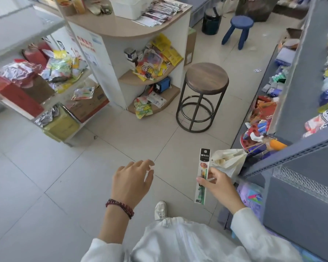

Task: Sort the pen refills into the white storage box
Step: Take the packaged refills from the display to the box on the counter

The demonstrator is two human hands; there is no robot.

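The right hand [219, 183] has its grip clamped on a refill pack [204, 166], thumb and fingers pinching it a little below its middle. The pack stands nearly upright, black header above the grip, foot below. Left of that grip, apart from the pack, the left hand [130, 183] hovers with fingers loose and empty. Far ahead, the white box [130, 6] sits on the table [125, 28]. A stool [206, 78] stands nearer.
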